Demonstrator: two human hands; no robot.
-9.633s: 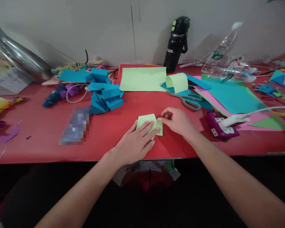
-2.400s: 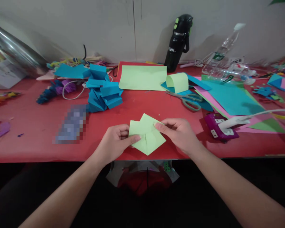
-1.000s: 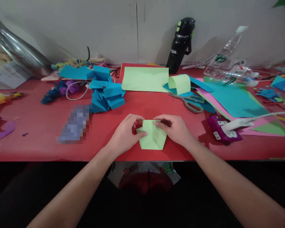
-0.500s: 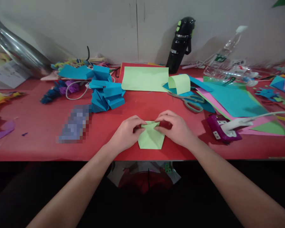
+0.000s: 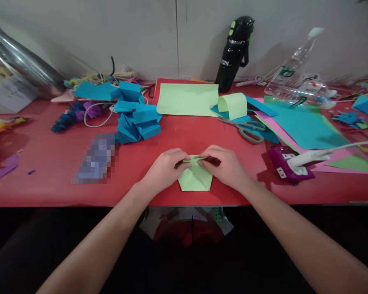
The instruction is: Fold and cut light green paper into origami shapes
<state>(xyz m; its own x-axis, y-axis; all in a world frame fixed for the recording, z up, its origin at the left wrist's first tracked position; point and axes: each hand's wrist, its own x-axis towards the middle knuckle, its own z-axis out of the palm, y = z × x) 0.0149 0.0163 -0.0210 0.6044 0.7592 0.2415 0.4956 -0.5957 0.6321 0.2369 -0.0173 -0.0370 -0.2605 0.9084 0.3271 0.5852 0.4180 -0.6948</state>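
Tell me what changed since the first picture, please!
The left hand moved left and forward, from lying flat on the small green paper to pinching its far edge alongside the right hand. The paper now has a straight near edge. The scissors and black bottle stayed put.

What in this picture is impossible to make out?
All in the head view:
Folded green paper: upper corners hidden by the left hand and right hand.
Pixelated object: details masked by blocks.
Metal object: cut off by the left edge.
Clear bottle's label: print too small.
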